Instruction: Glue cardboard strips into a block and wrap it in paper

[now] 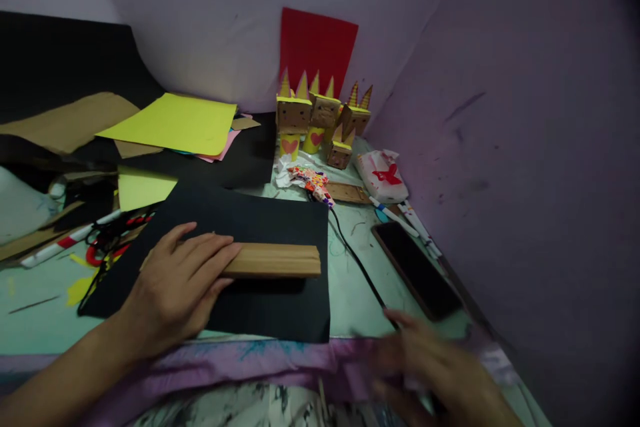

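Left hand (175,287) flat, fingers together, pressing down on a wood strip (273,260) that lies across a black sheet (260,217); nothing gripped, just held in place. Strip sits level on the sheet, its free end reaching right of the hand. Right hand (430,367) low and blurred at the near edge, fingers loosely spread; cannot tell whether it holds anything. Just beyond it, a dark phone (415,270) and a black cable (355,253). Left of the pressing hand: scissors (107,240), yellow scraps. Farther off, yellow paper (175,123), finished cardboard figures (320,117) before a red card (317,47). Sheet looks unmarked and uncut, so the work on it seems barely begun; several figures already stand done.
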### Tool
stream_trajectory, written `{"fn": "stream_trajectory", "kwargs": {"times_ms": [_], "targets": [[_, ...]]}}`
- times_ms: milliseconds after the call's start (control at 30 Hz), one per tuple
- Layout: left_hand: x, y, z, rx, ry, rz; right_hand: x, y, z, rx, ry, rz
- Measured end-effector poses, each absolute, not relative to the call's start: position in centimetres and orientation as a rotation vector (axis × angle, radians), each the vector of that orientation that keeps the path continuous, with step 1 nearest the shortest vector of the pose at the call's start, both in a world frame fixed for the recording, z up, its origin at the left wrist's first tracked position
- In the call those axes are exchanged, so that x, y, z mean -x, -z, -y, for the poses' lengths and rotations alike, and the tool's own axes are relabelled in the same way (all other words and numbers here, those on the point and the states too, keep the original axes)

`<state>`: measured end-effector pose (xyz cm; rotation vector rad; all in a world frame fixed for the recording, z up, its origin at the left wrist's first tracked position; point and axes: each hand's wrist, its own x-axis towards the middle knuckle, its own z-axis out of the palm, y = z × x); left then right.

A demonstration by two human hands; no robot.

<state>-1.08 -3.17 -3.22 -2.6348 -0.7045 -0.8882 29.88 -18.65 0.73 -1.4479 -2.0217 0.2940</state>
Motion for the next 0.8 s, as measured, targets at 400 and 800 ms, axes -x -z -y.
{"fn": "stream_trajectory", "kwargs": {"times_ms": [400,800], "targets": [[0.1,4.2,6.3,2.817,1.007,0.756,-26.5,6.2,17.4,1.411,-0.391,1.901],[0.1,3.7,5.8,2.861,1.004,0.772,-25.6,5.9,16.5,1.375,-0.221,1.833]]}}
